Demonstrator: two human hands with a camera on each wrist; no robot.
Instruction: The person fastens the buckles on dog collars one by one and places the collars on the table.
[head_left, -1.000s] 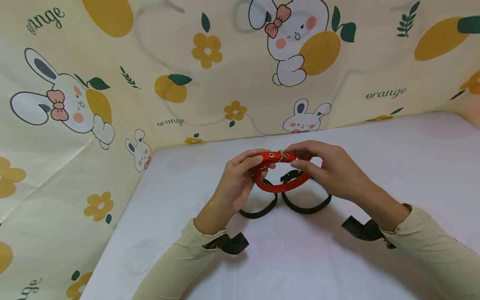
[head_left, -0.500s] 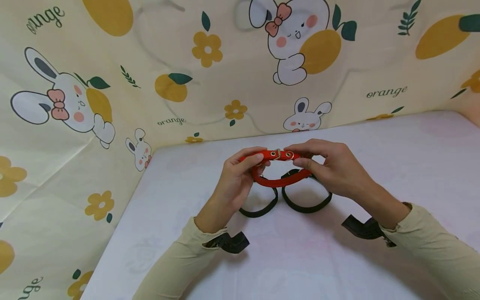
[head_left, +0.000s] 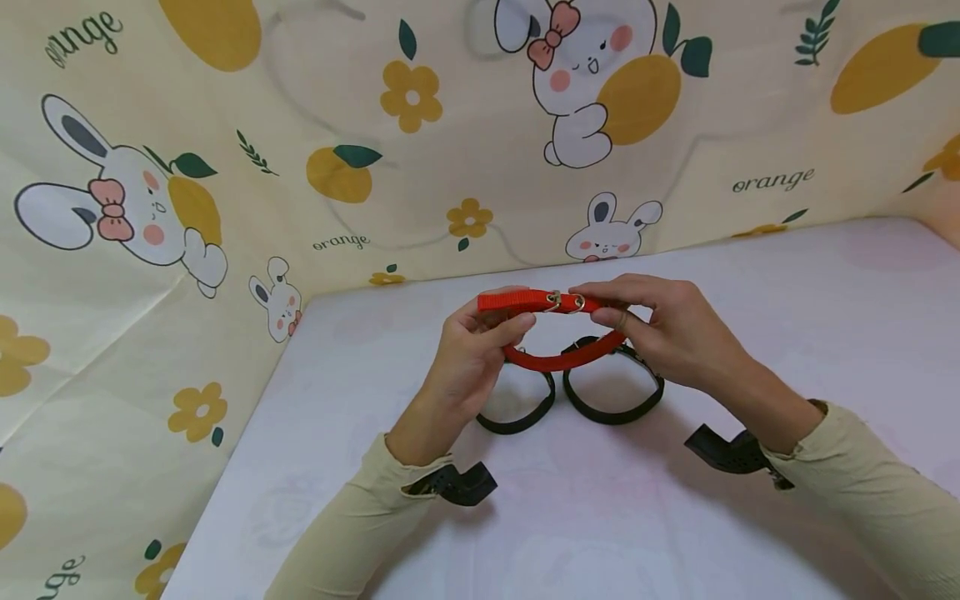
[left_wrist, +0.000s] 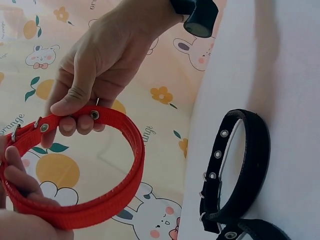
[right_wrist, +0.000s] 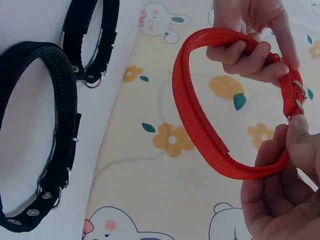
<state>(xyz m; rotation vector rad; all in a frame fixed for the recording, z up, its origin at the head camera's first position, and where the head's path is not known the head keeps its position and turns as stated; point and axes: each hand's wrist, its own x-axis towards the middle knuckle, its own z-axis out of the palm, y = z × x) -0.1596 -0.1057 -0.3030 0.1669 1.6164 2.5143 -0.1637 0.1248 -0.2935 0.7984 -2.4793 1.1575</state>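
Both hands hold a red buckled collar (head_left: 558, 362) in the air, its strap closed into a loop with a metal buckle and a ring on the far upper side. My left hand (head_left: 468, 367) pinches the strap left of the buckle, thumb in front. Right of the ring, my right hand (head_left: 667, 333) grips the strap between thumb and fingers. Eyelets show along the red collar (left_wrist: 135, 175) in the left wrist view. Below it, two black collars lie looped on the table: a left one (head_left: 517, 427) and a right one (head_left: 611, 417), partly hidden behind hands and red strap.
A white-covered table (head_left: 585, 517) spans the area under the hands. Behind and to the left rises a cream cloth (head_left: 427, 175) printed with rabbits and oranges. Black camera mounts (head_left: 468, 485) hang below each wrist.
The red collar has been raised slightly and tilted. Its free strap end now sticks out over my left thumb, and the buckle has shifted a little to the left.
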